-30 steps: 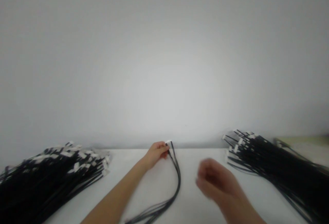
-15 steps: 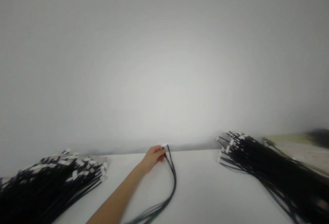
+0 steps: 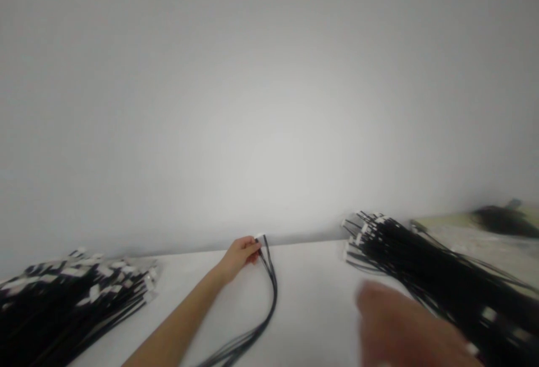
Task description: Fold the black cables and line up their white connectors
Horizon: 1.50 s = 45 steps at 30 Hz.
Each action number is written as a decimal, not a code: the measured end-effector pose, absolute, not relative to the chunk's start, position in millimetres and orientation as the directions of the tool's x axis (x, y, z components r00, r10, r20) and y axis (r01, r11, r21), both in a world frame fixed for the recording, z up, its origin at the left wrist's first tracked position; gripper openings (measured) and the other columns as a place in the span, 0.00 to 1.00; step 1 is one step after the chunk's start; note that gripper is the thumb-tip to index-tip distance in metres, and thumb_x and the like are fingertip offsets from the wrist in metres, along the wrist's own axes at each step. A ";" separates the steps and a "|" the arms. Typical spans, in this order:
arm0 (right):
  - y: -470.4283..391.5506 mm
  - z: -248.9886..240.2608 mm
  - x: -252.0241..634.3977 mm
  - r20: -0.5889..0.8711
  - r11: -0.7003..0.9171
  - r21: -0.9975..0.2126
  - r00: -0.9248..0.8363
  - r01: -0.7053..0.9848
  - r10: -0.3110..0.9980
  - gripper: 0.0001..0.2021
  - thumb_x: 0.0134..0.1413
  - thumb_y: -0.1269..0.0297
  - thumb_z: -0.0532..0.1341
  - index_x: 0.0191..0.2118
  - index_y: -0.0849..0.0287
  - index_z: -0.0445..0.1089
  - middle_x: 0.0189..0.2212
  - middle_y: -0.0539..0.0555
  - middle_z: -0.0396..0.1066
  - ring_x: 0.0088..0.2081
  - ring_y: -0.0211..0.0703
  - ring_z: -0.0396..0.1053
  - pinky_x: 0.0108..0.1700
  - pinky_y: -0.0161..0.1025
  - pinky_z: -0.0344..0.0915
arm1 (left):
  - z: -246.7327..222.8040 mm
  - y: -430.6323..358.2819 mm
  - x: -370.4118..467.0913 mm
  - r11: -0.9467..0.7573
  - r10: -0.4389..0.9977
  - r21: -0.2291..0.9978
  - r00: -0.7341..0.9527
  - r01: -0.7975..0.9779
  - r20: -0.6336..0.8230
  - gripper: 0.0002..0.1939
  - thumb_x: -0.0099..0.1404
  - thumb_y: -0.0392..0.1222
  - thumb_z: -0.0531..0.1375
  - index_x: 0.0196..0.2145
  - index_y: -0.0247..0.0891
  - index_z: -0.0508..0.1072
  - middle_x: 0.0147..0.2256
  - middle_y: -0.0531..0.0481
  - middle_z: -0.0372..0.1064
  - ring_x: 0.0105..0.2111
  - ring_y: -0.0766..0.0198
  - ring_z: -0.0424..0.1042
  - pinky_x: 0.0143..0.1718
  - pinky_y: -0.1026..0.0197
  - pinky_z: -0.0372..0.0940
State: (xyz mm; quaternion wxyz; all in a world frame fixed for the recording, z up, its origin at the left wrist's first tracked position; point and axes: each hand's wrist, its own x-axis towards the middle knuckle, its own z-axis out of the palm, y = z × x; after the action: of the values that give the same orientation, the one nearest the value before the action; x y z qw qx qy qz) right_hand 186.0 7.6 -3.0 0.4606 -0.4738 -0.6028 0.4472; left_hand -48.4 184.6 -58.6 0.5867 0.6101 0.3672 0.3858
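My left hand [image 3: 241, 256] is closed, its fingertips pinching a few black cables [image 3: 274, 294] near their white-tipped ends. From there the cables curve down over the white tabletop and out of the bottom edge. My right hand [image 3: 404, 322] shows at the lower right, badly smeared by motion, so its fingers cannot be made out. It is in front of the near side of a big bundle of black cables [image 3: 412, 255], whose white ends point toward the wall. On the left lies another heap of black cables [image 3: 71, 305] with many white ends or tags.
A plain pale wall [image 3: 269, 103] rises behind the white table [image 3: 311, 277]. At the far right, beyond the cable bundle, there is a yellow-green surface [image 3: 446, 221] with clear plastic on it and a dark, blurred object [image 3: 505, 221].
My right hand has come into view at the lower right. The view has turned slightly right, so things sit further left. My left hand keeps its hold on the cables.
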 end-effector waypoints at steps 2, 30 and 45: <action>30.8 -9.3 171.7 0.200 0.201 -0.971 -0.016 0.130 0.980 0.10 0.44 0.54 0.55 0.26 0.53 0.66 0.27 0.56 0.64 0.30 0.44 0.61 0.31 0.42 0.55 | -59.6 184.9 -48.0 -0.086 0.896 0.995 0.440 0.042 0.059 0.14 0.50 0.49 0.57 0.21 0.33 0.62 0.17 0.55 0.58 0.18 0.73 0.57 0.20 0.68 0.52; 164.5 -59.4 127.7 0.139 0.081 -0.972 -0.262 -0.220 0.955 0.12 0.40 0.59 0.57 0.20 0.65 0.66 0.15 0.48 0.58 0.20 0.31 0.53 0.23 0.31 0.49 | -54.7 176.9 -36.1 -0.269 0.836 0.928 0.541 0.258 0.092 0.19 0.54 0.53 0.51 0.26 0.32 0.66 0.17 0.57 0.52 0.18 0.73 0.51 0.18 0.68 0.47; 169.3 -65.1 128.7 0.188 0.149 -0.974 -0.241 -0.173 0.952 0.11 0.42 0.63 0.55 0.17 0.64 0.62 0.13 0.47 0.55 0.18 0.30 0.51 0.21 0.31 0.46 | -56.8 176.5 -35.6 -0.246 0.831 0.939 0.551 0.241 0.077 0.17 0.54 0.51 0.51 0.25 0.32 0.65 0.17 0.57 0.53 0.17 0.74 0.50 0.18 0.68 0.46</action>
State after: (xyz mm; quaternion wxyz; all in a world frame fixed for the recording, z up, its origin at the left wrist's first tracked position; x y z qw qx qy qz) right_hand 128.7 169.3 -65.1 0.5089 -0.3471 -0.5615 0.5525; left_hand -35.6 176.5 -56.8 0.4920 0.7302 0.3670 0.3000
